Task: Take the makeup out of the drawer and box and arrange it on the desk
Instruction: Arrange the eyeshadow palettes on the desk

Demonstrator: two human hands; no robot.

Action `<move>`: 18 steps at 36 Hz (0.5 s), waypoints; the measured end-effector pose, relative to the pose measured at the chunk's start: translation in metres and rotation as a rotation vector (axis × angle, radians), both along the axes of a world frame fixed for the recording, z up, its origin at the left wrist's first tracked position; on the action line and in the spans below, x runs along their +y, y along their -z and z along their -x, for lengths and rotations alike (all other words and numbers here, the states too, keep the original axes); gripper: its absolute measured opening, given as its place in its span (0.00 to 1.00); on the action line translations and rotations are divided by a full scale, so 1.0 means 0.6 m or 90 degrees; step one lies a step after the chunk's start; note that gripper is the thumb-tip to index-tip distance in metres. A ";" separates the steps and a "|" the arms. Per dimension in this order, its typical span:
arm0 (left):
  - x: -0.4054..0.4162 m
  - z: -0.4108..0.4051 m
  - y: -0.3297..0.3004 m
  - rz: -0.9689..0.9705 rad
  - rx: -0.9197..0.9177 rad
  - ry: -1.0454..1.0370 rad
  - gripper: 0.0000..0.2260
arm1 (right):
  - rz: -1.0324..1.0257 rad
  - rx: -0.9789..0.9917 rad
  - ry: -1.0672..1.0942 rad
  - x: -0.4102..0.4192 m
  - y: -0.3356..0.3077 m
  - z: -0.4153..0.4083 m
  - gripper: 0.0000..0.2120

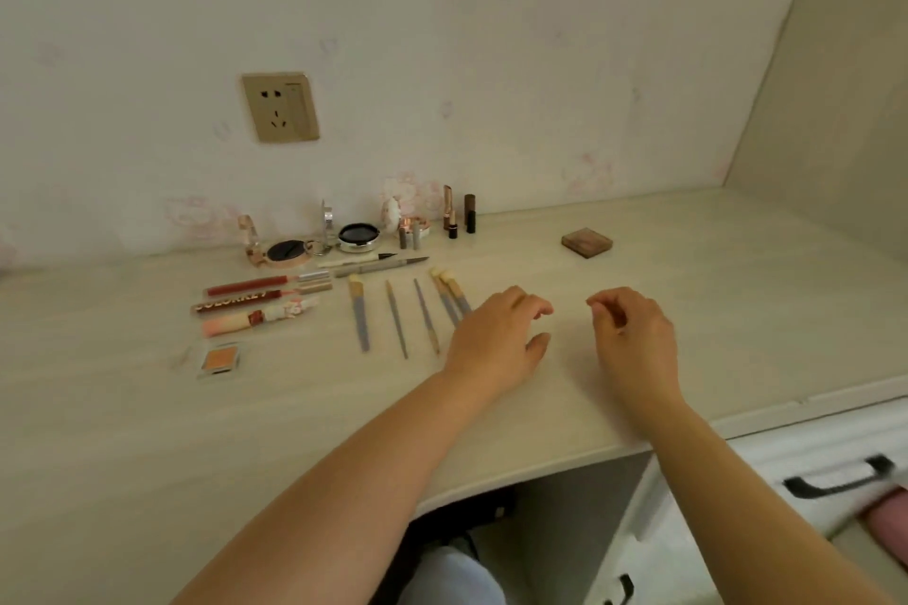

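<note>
Makeup lies in rows on the pale desk (147, 432). Several brushes (396, 318) lie side by side at the middle. Lip gloss tubes (255, 297) and a small orange blush pan (220, 360) are to their left. Two open round compacts (290, 252) (358, 236) and upright lipsticks (458, 216) stand near the wall. A brown square palette (587, 243) sits apart at the right. My left hand (498, 341) hovers just right of the brushes with fingers loosely curled and empty. My right hand (634, 339) hovers beside it, fingers loosely curled, holding nothing visible.
A wall socket (280, 107) is above the makeup. A side panel (835, 88) closes the desk on the right. White drawers with black handles (837, 479) stand below the desk's right end, and a pink thing (889, 521) shows at the lower right edge.
</note>
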State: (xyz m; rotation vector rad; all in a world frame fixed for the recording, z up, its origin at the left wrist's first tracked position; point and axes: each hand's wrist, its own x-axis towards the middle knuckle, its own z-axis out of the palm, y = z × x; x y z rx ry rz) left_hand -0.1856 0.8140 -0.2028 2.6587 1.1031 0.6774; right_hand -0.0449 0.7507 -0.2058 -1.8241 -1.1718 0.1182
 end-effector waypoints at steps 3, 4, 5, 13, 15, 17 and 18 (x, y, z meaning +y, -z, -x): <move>0.000 -0.061 0.006 0.035 0.039 0.020 0.21 | 0.047 -0.009 0.034 -0.004 0.010 -0.049 0.10; 0.001 -0.077 0.008 0.047 0.047 0.022 0.23 | 0.068 -0.004 0.043 -0.005 0.013 -0.061 0.11; 0.002 -0.092 0.008 0.058 0.054 0.025 0.25 | 0.086 0.007 0.053 -0.005 0.016 -0.071 0.11; 0.011 -0.158 0.011 0.098 0.113 0.065 0.29 | 0.126 0.029 0.088 -0.006 0.019 -0.081 0.14; 0.011 -0.164 0.010 0.081 0.117 0.059 0.24 | 0.130 0.027 0.082 -0.006 0.019 -0.080 0.13; 0.008 -0.168 0.008 0.085 0.098 0.042 0.20 | 0.138 0.028 0.077 -0.009 0.016 -0.079 0.13; 0.007 -0.166 0.006 0.089 0.089 0.032 0.19 | 0.144 0.026 0.068 -0.007 0.014 -0.077 0.13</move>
